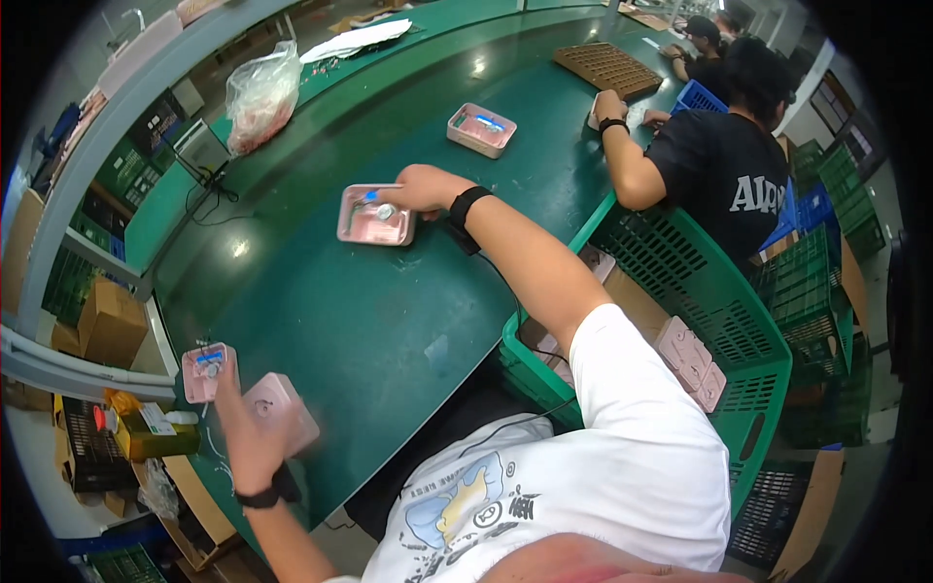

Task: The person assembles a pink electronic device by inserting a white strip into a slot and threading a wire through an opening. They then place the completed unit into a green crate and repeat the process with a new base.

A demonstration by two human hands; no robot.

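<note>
My right hand reaches out over the green work surface. Its fingers are closed on the upper right corner of a shallow pink plastic box. Inside that box lie a blue piece, a green strip and a small round silvery part. My left hand is smeared by motion at the lower left, its fingers not clear. A second open pink box, with a blue-and-silver part in it, touches or nearly touches those fingers. Partly behind the same hand is a pink cover-like piece with a small round mark.
Another open pink box stands farther along the belt. A green crate by my right side holds pink pieces. Ahead are a clear plastic bag and a brown slotted tray. A co-worker in black works at the right.
</note>
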